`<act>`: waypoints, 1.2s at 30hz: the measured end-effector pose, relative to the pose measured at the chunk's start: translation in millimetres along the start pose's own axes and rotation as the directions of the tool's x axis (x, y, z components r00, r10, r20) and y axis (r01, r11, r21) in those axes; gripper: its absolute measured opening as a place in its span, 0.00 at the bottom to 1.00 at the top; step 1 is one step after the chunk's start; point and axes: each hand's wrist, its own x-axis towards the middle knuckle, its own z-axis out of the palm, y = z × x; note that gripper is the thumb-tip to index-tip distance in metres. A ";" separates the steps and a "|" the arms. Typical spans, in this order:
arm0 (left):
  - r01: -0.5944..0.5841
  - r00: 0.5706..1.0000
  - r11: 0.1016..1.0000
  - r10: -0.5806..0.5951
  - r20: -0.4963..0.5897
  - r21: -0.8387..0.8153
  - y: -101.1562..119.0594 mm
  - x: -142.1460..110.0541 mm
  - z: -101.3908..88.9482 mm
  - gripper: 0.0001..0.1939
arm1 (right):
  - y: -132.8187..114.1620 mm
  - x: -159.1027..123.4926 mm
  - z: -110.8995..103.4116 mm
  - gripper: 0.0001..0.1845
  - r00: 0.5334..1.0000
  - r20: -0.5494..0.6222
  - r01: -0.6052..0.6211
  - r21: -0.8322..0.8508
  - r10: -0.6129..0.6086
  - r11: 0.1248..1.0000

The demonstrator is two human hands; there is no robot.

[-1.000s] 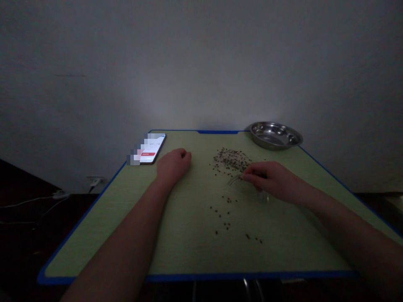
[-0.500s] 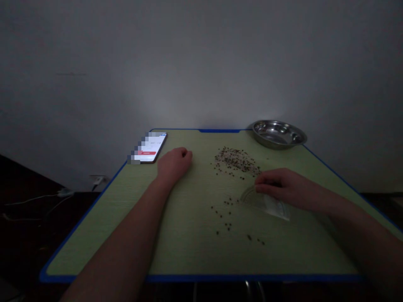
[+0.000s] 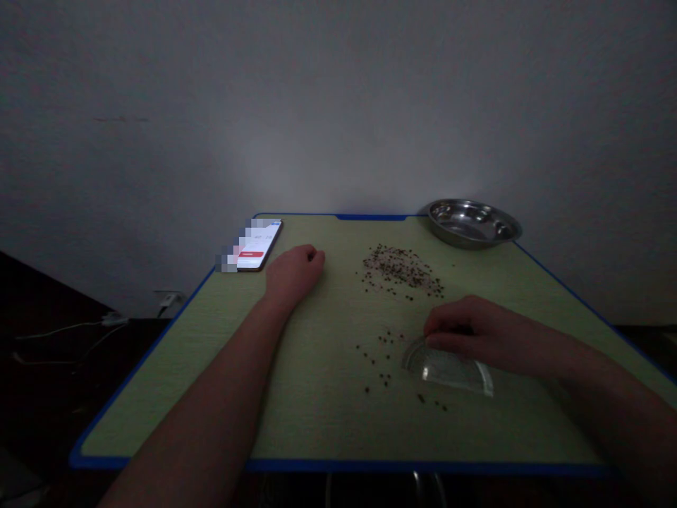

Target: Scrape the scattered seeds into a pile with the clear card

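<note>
My right hand [image 3: 476,331] rests on the green table [image 3: 317,395], fingers curled and pinched on the top edge of a clear half-round plastic piece [image 3: 449,367] whose straight edge lies toward me. Just left of that piece lie several scattered small dark seeds [image 3: 381,360]. A denser heap of seeds [image 3: 402,268] sits farther back. My left hand [image 3: 293,271] lies on the table as a loose fist, nothing visible in it, close to a lit phone [image 3: 254,250].
A shallow steel bowl [image 3: 473,222] stands at the table's back right corner. The table has a blue rim [image 3: 338,466] and backs onto a grey wall. Cables and a plug [image 3: 106,321] lie on the dark floor at left.
My right hand has drawn the clear plastic piece toward me and to the right, away from the seed heap. My left hand has stayed put.
</note>
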 end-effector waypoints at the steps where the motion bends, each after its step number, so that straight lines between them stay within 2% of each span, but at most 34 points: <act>1: -0.001 1.000 1.000 0.001 0.000 -0.002 -0.1 -0.1 -0.1 0.20 | 0.6 0.6 0.4 0.14 1.000 0.011 0.004 -0.009 -0.004 1.000; 4: 0.001 1.000 1.000 -0.001 0.001 -0.007 -0.3 0.0 0.0 0.20 | 2.8 2.1 0.6 0.15 1.000 0.023 -0.004 -0.029 0.005 1.000; 8: -0.010 1.000 1.000 0.010 -0.014 -0.001 -0.6 0.5 1.0 0.20 | 4.2 0.6 -1.8 0.16 1.000 -0.018 -0.002 -0.055 0.001 0.998; 14: -0.009 1.000 1.000 0.009 -0.009 -0.003 -0.3 0.6 1.3 0.20 | 3.3 -5.6 -6.9 0.17 0.997 0.073 0.037 -0.041 -0.033 0.998; 18: -0.007 1.000 1.000 0.007 0.001 0.007 0.4 0.5 0.5 0.19 | 5.3 -6.4 -8.7 0.18 0.995 0.095 0.027 -0.043 -0.022 0.999; 25: -0.010 1.000 1.000 0.010 -0.008 0.006 0.2 0.5 0.5 0.20 | -4.4 -1.5 0.5 0.14 0.989 0.140 0.054 -0.014 -0.052 0.998; 28: -0.005 1.000 1.000 0.005 -0.003 0.002 0.1 0.3 0.2 0.20 | -2.1 1.9 1.0 0.14 0.997 0.078 0.019 -0.048 -0.016 0.999; 33: -0.002 1.000 1.000 0.002 0.000 0.006 -0.1 0.3 0.7 0.20 | 11.6 3.5 -6.3 0.16 0.991 -0.126 -0.049 -0.074 0.039 0.996; 36: -0.008 1.000 1.000 0.008 -0.006 0.001 -0.2 0.2 0.5 0.20 | 12.4 1.6 -7.6 0.17 0.991 -0.129 -0.053 -0.058 0.045 0.997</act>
